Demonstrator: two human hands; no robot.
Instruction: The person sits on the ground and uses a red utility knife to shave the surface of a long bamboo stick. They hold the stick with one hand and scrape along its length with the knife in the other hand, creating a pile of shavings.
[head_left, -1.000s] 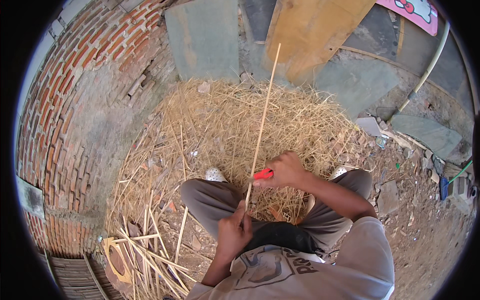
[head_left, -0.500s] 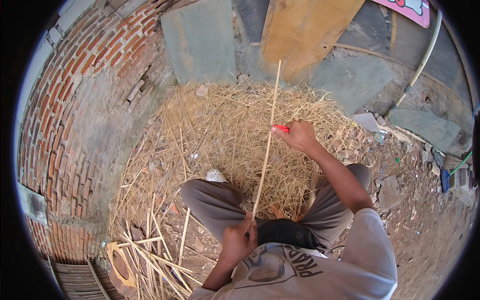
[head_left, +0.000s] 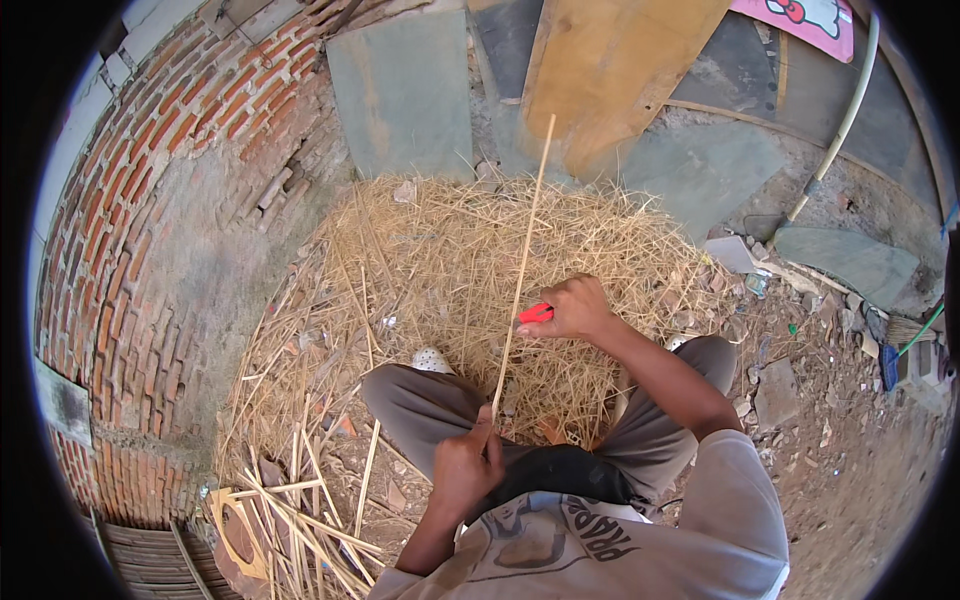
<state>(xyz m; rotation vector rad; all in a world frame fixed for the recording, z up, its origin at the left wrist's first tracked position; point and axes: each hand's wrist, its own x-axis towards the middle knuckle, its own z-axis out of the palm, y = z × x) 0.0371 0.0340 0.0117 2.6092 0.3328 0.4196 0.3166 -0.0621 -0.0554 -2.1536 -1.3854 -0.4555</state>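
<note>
A long, thin pale strip that looks like split bamboo point(head_left: 528, 240) slants up and away from my lap. Its near end is gripped in my left hand point(head_left: 467, 468), which is closed just over my bent left knee. My right hand point(head_left: 575, 307) is closed round a red-handled tool point(head_left: 536, 313), likely a knife, beside the strip about midway along it. The tool's blade is too small to make out. Both my legs are folded, and a white dotted shoe point(head_left: 432, 360) shows past the left knee.
Dry shavings point(head_left: 450, 260) cover the ground ahead. Several loose strips point(head_left: 310, 520) lie at lower left, near a brick wall point(head_left: 150, 250). Grey boards point(head_left: 400, 100) and a brown board point(head_left: 610, 70) lean at the back. A pale pipe point(head_left: 845, 125) and rubble stand to the right.
My right hand with the red-handled tool has come down along the strip toward me. The left hand has moved up slightly, and the strip leans a little more leftward.
</note>
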